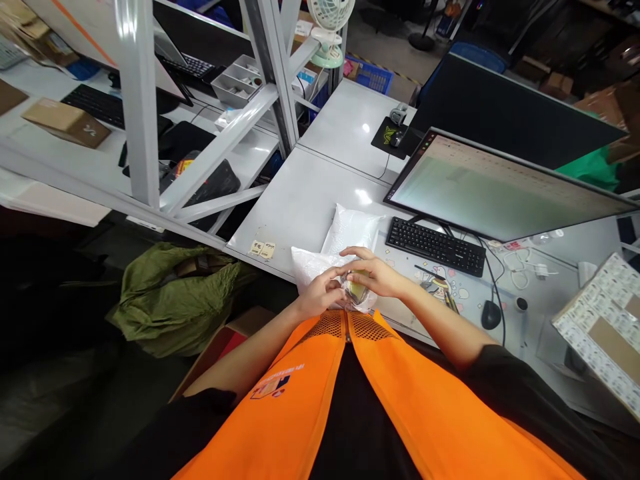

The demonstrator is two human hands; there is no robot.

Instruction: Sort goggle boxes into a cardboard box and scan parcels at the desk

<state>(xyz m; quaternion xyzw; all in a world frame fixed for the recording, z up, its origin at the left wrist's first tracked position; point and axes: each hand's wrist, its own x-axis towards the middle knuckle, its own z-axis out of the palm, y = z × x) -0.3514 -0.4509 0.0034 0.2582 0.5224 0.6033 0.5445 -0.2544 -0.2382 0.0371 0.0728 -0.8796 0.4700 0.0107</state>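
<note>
Close to my body, over the table edge, a small yellowish thing with a shiny, clear-looking surface (357, 291) sits between my two hands; its exact kind is too small and blurred to make out. From the left, my left hand (323, 292) closes on it with thumb and fingers bent. My right hand (375, 273) grips it from the other side, fingers curled over its top. Under and behind the hands lie white mailer bags: one (307, 267) at the front edge, another (353, 227) farther back.
Right of the bags stand a black keyboard (435, 245), a monitor (500, 187) and a mouse (491, 314). Paper labels (263, 249) lie on the white table (300, 193). A metal frame (137, 100) rises at left. A patterned box (605, 327) stands at right.
</note>
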